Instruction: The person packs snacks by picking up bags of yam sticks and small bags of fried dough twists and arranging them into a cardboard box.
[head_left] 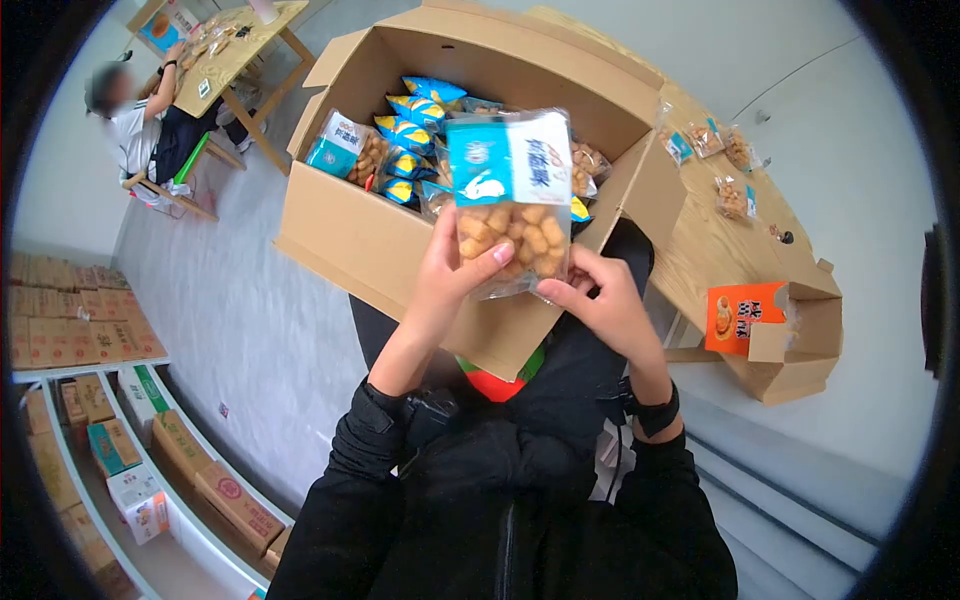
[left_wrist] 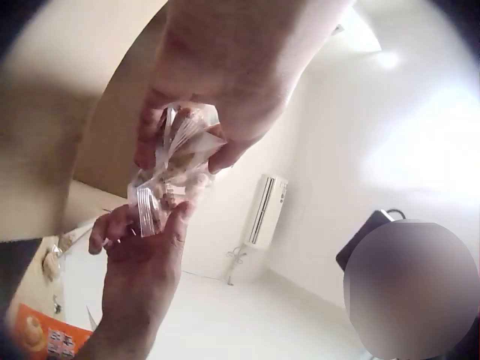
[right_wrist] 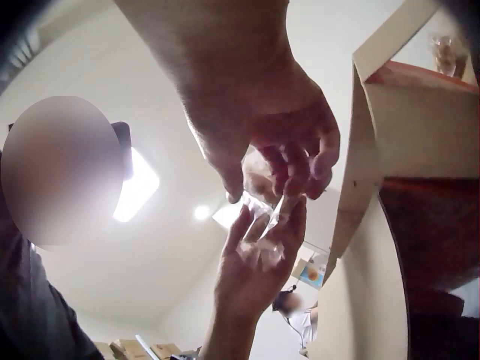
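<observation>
A clear snack bag with a teal and white label and tan, nut-like pieces is held up over the near edge of a cardboard box. My left hand grips its lower left side, thumb across the front and the other fingers behind it. At the lower right corner, my right hand pinches the plastic between thumb and curled fingers. In the left wrist view, the crinkled bag spans the two hands. Inside the box lie several blue and yellow packets and a similar snack bag.
On the right, a wooden table bears several snack bags and an opened carton with an orange panel. Shelves of boxes stand at lower left. Another person sits at a table at upper left.
</observation>
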